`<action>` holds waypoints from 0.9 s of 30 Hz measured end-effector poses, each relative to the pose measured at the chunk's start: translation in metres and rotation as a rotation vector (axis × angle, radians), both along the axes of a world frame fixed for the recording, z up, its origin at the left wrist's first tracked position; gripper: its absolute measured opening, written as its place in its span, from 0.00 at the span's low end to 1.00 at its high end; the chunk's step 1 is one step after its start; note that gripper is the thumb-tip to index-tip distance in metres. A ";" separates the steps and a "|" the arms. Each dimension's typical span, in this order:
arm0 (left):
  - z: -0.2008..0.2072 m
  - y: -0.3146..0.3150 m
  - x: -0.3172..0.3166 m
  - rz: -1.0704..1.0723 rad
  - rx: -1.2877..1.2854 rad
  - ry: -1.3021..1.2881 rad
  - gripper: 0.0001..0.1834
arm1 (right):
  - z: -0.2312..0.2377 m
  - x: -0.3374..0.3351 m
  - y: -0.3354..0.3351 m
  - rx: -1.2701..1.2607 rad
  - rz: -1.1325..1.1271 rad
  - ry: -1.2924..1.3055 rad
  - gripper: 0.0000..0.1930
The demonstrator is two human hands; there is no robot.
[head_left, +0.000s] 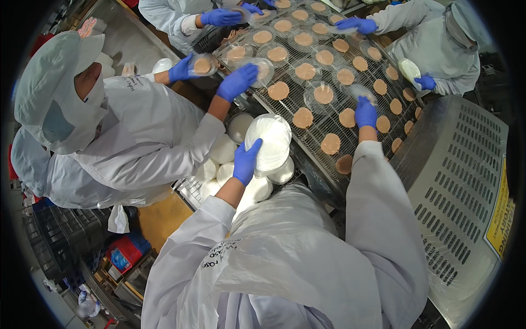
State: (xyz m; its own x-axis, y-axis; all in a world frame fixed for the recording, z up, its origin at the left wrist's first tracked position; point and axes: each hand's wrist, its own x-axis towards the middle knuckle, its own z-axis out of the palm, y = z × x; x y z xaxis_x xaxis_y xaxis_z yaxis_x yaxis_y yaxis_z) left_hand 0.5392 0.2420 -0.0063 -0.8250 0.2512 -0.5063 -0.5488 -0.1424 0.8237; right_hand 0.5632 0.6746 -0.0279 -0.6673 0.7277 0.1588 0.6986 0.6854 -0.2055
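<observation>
My left hand (247,162), in a blue glove, is closed on the edge of a stack of white round sheets (269,137), held above more white round stacks (222,149) beside the belt. Over the wire mesh conveyor belt (315,140), my blue-gloved right hand (365,114) has its fingers closed at the edge of a thin see-through round sheet (361,94), slightly blurred. Flat pinkish-brown round patties (347,118) lie in rows across the belt. A clear round sheet (310,97) lies around one patty to the left of my right hand.
A slotted metal guard (455,186) with a yellow sign rises at the right. At the left, a co-worker in white (148,126) reaches over the belt with clear sheets and a patty. Other co-workers' gloved hands (356,24) work at the far side. Black crates (66,233) stand lower left.
</observation>
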 end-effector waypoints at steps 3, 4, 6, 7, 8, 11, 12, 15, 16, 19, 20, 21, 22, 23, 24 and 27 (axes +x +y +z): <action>0.000 0.004 0.005 0.023 0.020 -0.013 0.24 | 0.015 0.006 -0.033 -0.103 0.289 -0.275 0.15; 0.004 0.010 0.007 -0.012 0.042 -0.023 0.24 | -0.024 0.028 -0.044 -0.025 0.288 0.102 0.14; 0.006 0.014 0.010 0.004 0.040 -0.024 0.23 | -0.037 0.039 -0.069 -0.207 0.188 0.276 0.14; 0.004 0.013 0.010 0.036 0.038 -0.020 0.23 | 0.000 0.034 -0.083 -0.416 0.072 0.018 0.16; 0.001 0.010 0.012 0.042 0.025 -0.027 0.23 | 0.035 0.037 -0.090 -0.406 0.205 -0.063 0.15; -0.003 0.012 0.006 0.010 0.016 -0.035 0.23 | 0.058 0.044 -0.027 -0.282 -0.140 0.469 0.13; -0.004 0.013 0.007 0.009 0.021 -0.041 0.23 | 0.037 0.055 0.005 -0.049 -0.153 0.592 0.12; -0.007 0.014 0.015 0.035 0.032 -0.046 0.24 | 0.035 0.061 0.021 -0.100 -0.134 -0.266 0.11; -0.007 0.016 0.016 0.039 0.040 -0.046 0.24 | 0.036 0.061 0.020 -0.126 -0.084 -0.357 0.11; -0.005 0.023 0.016 -0.020 -0.001 -0.005 0.23 | 0.023 0.061 -0.045 -0.169 0.087 -0.357 0.13; -0.006 0.025 0.015 -0.042 -0.033 0.032 0.22 | 0.048 0.053 -0.092 -0.236 0.131 -0.372 0.15; -0.007 0.029 0.016 -0.078 -0.062 0.068 0.22 | 0.062 0.051 -0.125 -0.534 0.315 -0.073 0.17; -0.007 0.030 0.022 -0.133 -0.097 0.096 0.21 | 0.036 0.057 -0.156 -1.090 0.359 0.466 0.17; -0.007 0.028 0.025 -0.141 -0.069 0.084 0.21 | 0.049 0.054 -0.193 -0.839 0.463 0.300 0.17; -0.003 0.028 0.028 -0.146 -0.034 0.076 0.20 | 0.066 0.049 -0.214 -0.577 0.562 0.136 0.18; 0.002 0.027 0.035 -0.126 0.015 0.063 0.20 | 0.067 0.046 -0.220 -0.715 0.383 -0.037 0.17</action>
State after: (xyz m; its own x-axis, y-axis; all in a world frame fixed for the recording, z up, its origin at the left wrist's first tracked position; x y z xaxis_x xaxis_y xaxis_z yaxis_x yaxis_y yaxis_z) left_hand 0.5745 0.2691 -0.0044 -0.8163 0.3622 -0.4500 -0.5106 -0.0879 0.8553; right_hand 0.6088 0.4545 0.0391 -0.8863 0.3646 -0.2854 0.4571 0.5899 -0.6657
